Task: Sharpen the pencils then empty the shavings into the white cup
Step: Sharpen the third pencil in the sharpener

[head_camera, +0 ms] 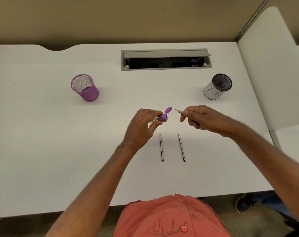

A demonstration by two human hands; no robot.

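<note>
My left hand (141,124) grips a small clear sharpener (159,118) with a purple head; its purple flip lid stands open and shavings show inside the clear barrel. My right hand (203,118) pinches a pencil (179,111), only the sharpened tip showing, pointed left toward the sharpener with a small gap between them. Two more pencils lie side by side on the white desk below the hands, one on the left (161,147) and one on the right (181,147), tips pointing away from me. The white cup (212,92), with a dark mesh rim, stands at the back right.
A purple mesh cup (87,90) stands at the back left. A grey cable tray (165,59) with its lid up is set into the desk (42,134) at the back middle. A white partition rises along the right side.
</note>
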